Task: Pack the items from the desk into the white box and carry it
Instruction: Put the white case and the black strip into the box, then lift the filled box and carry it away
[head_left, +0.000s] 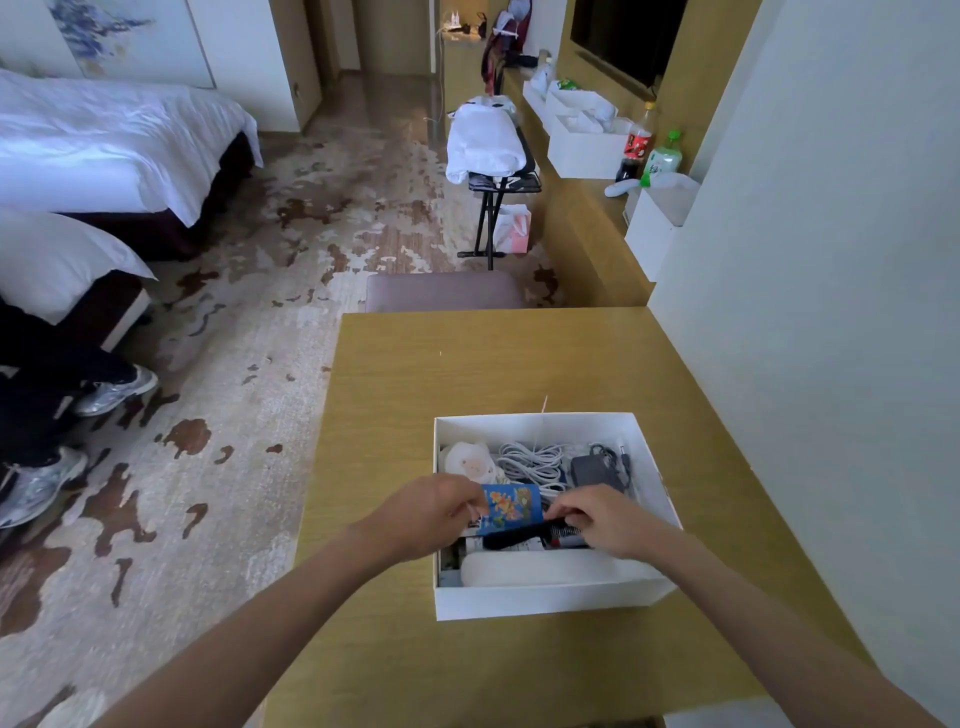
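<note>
Fingers (470, 506) of the left hand (431, 512) pinch the edge of a blue card (511, 506), while the right hand (602, 519) has its fingers curled down around a black brush (530, 538); both hands are closed on what they hold, inside the near half of the white box (545, 600).

The box sits on the desk (415, 395), near its right side and close to the person. Already in it are a white plush (467, 462) at the far left, a coil of white cable (530, 460) in the middle and a dark adapter (595, 470) at the far right, with something pale and rounded along the near wall (what it is I cannot tell).

To do this step well, I judge the brush should go down flat across the middle, and the card should slide in flat or against a wall, so nothing stands above the rim when the box is lifted. The desk around the box looks bare, so packing seems close to done; carrying is not yet begun.

The desk is smooth yellow wood against a pale wall on the right. Beyond it stands a padded stool (444, 291), then patterned carpet (249, 322), two beds (104, 140) on the left, and a long counter (582, 208) with bottles (649, 150).
</note>
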